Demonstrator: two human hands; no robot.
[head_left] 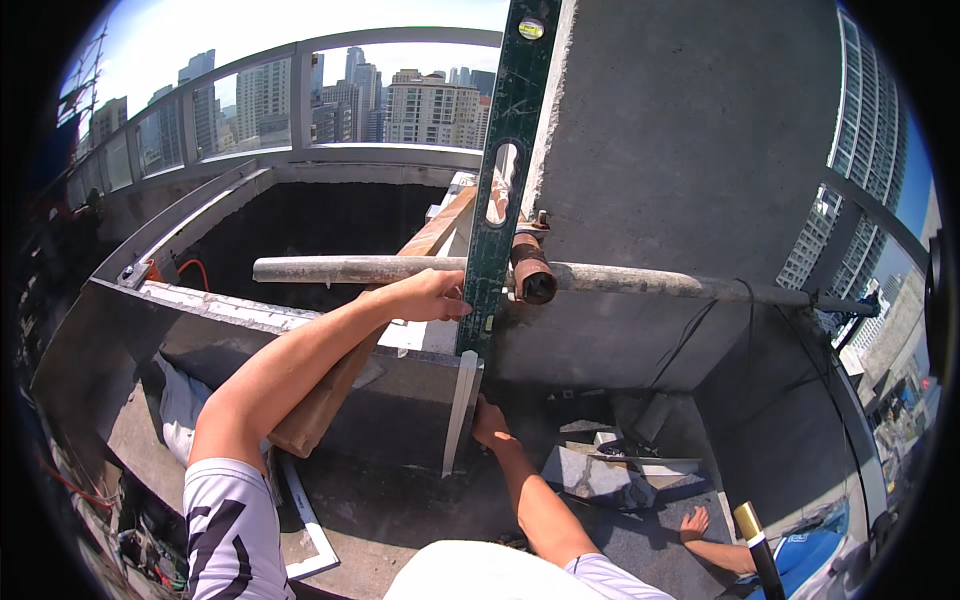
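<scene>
A long dark green spirit level (490, 240) stands upright, slightly tilted, with its lower end at the corner of a grey stone slab (410, 400). My left hand (430, 295) is closed at the level's left edge, with fingers curled against it. Lower down, my right hand (490, 425) is against the right side of the slab's end, beside a pale edge strip (460, 415); its fingers are mostly hidden. A grey metal pipe (340, 268) runs crosswise behind the level, with a rusty pipe clamp (533, 270) just right of it.
A wooden beam (315, 410) slants beneath my left forearm. On the right rise a tall grey wall panel (690, 130) and broken stone pieces (600, 475). Another person's hand (694, 524) rests on a slab at lower right. A railing (300, 100) borders the far left.
</scene>
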